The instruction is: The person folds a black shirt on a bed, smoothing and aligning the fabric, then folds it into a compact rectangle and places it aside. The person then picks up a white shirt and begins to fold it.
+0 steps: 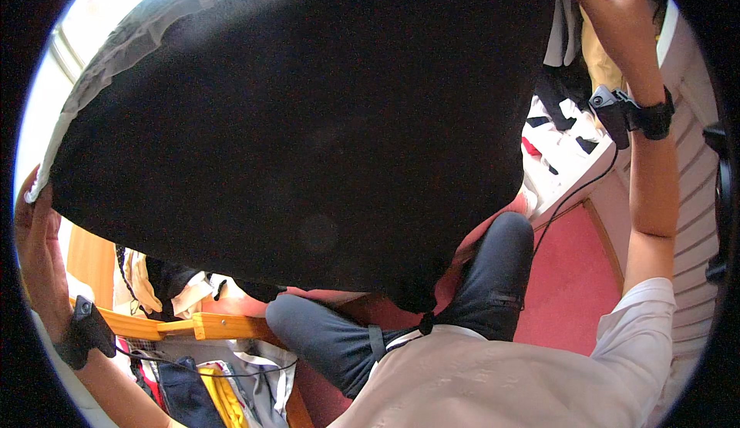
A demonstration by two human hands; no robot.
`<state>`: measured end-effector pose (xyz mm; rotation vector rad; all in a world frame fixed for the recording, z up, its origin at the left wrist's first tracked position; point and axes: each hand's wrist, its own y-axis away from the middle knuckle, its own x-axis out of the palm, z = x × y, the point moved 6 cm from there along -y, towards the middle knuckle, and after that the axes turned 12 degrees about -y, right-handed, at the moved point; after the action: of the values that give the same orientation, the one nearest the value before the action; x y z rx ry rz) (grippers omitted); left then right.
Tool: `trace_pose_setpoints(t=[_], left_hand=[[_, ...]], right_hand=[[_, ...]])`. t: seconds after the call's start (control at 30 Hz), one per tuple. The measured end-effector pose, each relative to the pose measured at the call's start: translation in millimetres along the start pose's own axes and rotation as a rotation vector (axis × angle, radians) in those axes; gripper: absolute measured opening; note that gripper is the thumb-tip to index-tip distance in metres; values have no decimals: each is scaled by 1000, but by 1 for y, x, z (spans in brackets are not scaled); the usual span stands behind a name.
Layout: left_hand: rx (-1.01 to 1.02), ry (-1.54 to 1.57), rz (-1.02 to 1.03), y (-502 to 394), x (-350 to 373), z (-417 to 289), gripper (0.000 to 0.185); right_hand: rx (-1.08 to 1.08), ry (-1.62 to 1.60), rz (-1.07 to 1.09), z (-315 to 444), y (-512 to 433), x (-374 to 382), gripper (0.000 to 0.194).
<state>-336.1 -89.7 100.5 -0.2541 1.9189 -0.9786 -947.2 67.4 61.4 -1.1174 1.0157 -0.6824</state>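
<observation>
A large black cloth (300, 122), seemingly a garment, is spread out in front of me and fills most of the view. Pale sheer lace trim (153, 29) runs along its far edge. At the far left, my left hand (41, 249) grips one end of that trimmed edge. My right hand (618, 12) pinches the other end at the upper right. The cloth's near part hangs down over my lap, between my knees in dark trousers (324, 330). Much of what lies behind the cloth is hidden.
Jumbled clothes (569, 133) lie in a white-edged container at right. More clothes (179, 289) lie behind a wooden rail (225, 325) at lower left, with folded garments (185, 387) below. Cables (569, 197) trail from both wrist cameras. The floor (555, 278) is reddish.
</observation>
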Motion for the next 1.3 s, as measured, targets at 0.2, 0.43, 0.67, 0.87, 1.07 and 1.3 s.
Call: trace_pose_setpoints(t=[0.2,0.43,0.67,0.87,1.07,1.3], left_hand=[[-150,209,287,-39,121,25,34],[-225,198,344,-121,315,88,27],[-217,243,275,-137,563,208,21],[-352,-173,657,-9,719,248,37],[-181,-35,607,4,746,243,61],[179,106,761,-9,751,186,38]], right_hand=[[207,-267,184,-72,5,84,21],[140,29,334,-197,24,250,32],[279,50,328,-286,109,410,37],[641,-92,784,-333,258,517,57],[448,-131,734,-327,270,552,64],[24,-336,931,-287,259,588,51]])
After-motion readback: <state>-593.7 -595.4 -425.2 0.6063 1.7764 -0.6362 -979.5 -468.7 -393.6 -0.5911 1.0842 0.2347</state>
